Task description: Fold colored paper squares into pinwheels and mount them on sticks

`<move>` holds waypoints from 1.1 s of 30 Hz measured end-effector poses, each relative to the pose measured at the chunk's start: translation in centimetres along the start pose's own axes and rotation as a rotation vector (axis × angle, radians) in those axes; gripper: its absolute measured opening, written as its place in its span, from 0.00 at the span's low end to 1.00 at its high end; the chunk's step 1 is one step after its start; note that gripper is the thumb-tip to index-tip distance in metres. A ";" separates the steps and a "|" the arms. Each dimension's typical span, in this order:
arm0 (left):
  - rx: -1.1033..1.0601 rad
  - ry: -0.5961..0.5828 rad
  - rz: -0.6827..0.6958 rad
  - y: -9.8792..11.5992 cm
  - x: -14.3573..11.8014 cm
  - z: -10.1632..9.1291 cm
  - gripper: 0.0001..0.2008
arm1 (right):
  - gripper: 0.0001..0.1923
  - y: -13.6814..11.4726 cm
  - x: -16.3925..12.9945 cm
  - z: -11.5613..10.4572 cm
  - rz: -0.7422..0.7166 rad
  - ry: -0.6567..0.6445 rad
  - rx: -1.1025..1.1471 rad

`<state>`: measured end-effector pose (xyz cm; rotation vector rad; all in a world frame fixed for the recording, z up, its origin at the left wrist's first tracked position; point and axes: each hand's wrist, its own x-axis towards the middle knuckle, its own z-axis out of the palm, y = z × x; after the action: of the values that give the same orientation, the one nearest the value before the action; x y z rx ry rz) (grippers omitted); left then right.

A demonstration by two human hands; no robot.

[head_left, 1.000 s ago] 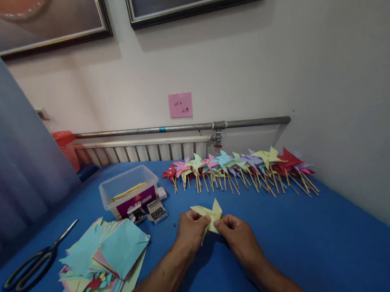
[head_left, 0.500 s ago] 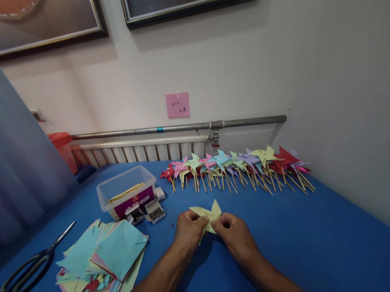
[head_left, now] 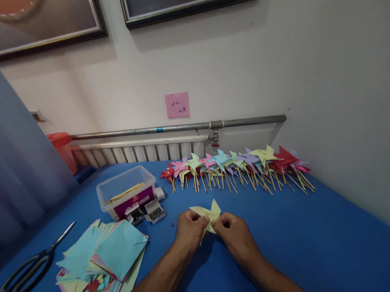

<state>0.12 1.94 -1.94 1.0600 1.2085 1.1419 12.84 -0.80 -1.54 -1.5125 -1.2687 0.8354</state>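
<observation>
Between my two hands is a pale yellow paper pinwheel [head_left: 213, 209], its blades folded in toward the middle. My left hand [head_left: 190, 228] pinches its left side, the thumb laid on the paper near the centre. On the right side my right hand [head_left: 233, 231] grips the paper between thumb and fingers. No stick shows on this pinwheel. A small dark bit [head_left: 172, 224] lies on the cloth beside my left hand. Left of that, two small open boxes of pins [head_left: 156, 213] stand against a clear plastic tub [head_left: 105, 192] holding thin wooden sticks [head_left: 127, 192].
A pile of cut coloured paper [head_left: 122, 246] covers the left front of the blue table [head_left: 320, 254], with black-handled scissors [head_left: 40, 264] beside it. Finished pinwheels on sticks [head_left: 221, 159] lie in a row along the back. Behind run a pipe [head_left: 185, 127] and a radiator [head_left: 145, 150].
Little differs. Both hands keep their hold on the yellow pinwheel, which has shifted very slightly between my fingers.
</observation>
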 end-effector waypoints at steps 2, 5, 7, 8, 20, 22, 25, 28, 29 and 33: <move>0.006 0.008 0.004 -0.1 0.1 0.0 0.08 | 0.12 0.0 0.0 0.0 -0.011 0.000 -0.005; 0.064 0.043 0.014 -0.1 0.1 0.1 0.07 | 0.13 -0.1 -0.1 -0.1 -0.023 -0.019 -0.007; 0.075 0.050 0.010 -0.2 0.2 0.0 0.07 | 0.13 -0.1 -0.2 -0.1 -0.029 -0.039 0.001; 0.063 0.041 0.002 -0.3 0.2 0.0 0.07 | 0.13 -0.2 -0.2 -0.1 -0.032 -0.047 0.007; -0.031 -0.036 -0.006 0.3 -0.1 -0.3 0.09 | 0.14 -0.1 -0.1 -0.2 -0.051 -0.075 0.039; -0.039 -0.044 -0.010 0.4 -0.2 -0.3 0.09 | 0.13 0.0 -0.1 -0.1 -0.063 -0.070 0.049; -0.048 -0.043 -0.014 0.5 -0.3 -0.2 0.09 | 0.13 -0.1 -0.4 -0.1 -0.071 -0.063 0.046; -0.076 -0.038 -0.020 0.7 -0.4 -0.3 0.09 | 0.12 -0.5 -0.7 -0.1 -0.089 -0.067 0.024; -0.083 -0.035 -0.022 0.7 -0.4 -0.3 0.09 | 0.12 -0.6 -0.8 -0.1 -0.104 -0.061 0.030; -0.124 -0.027 -0.039 1.1 -0.4 -0.5 0.10 | 0.12 -0.4 -0.4 -0.1 -0.091 0.009 0.186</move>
<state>-0.42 1.69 -0.87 0.9516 1.1174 1.1536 12.72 -1.19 -1.20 -1.3006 -1.2085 0.8616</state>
